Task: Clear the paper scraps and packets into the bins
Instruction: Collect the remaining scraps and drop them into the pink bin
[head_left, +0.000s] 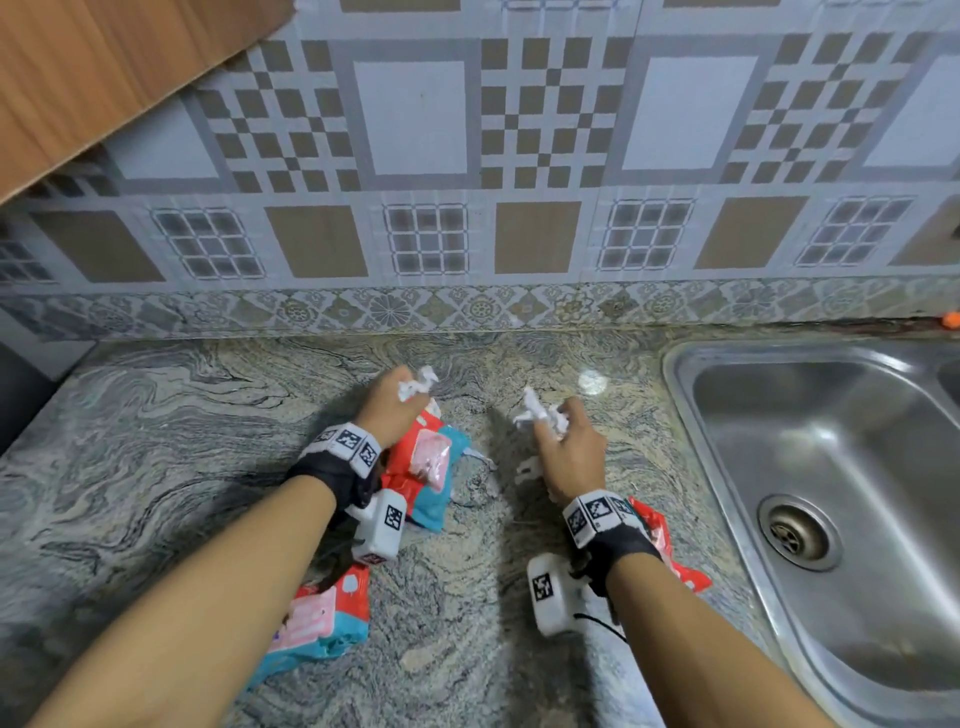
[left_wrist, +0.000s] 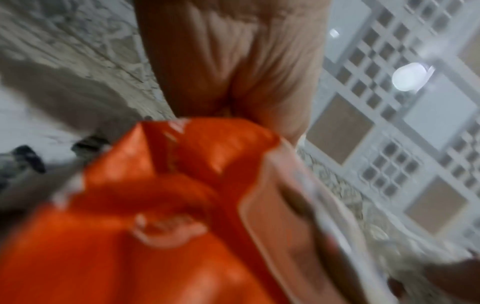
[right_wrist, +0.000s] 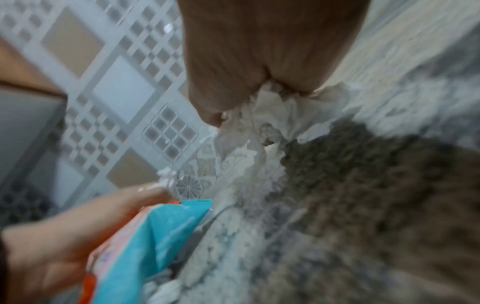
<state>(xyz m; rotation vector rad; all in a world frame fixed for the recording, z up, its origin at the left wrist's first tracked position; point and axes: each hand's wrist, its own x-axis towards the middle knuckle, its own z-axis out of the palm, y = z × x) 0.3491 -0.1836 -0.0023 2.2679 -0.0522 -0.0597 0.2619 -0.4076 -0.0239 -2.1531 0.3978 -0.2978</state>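
Observation:
My left hand (head_left: 397, 402) hovers over the granite counter (head_left: 156, 415) and grips crumpled white paper scraps (head_left: 418, 384). Right under that hand lies a red and blue packet (head_left: 431, 467), which fills the left wrist view as an orange-red packet (left_wrist: 155, 205). My right hand (head_left: 563, 447) grips another bunch of white paper scraps (head_left: 540, 413), seen crushed in the fist as paper scraps (right_wrist: 272, 115). A loose white scrap (head_left: 527, 470) lies by the right hand. A second red and blue packet (head_left: 322, 618) lies under my left forearm, and a red packet (head_left: 670, 551) under my right wrist.
A steel sink (head_left: 831, 467) is set into the counter at the right. A patterned tiled wall (head_left: 467, 182) closes the back, with a wooden cupboard (head_left: 104, 67) overhead at the left. No bin shows in any view.

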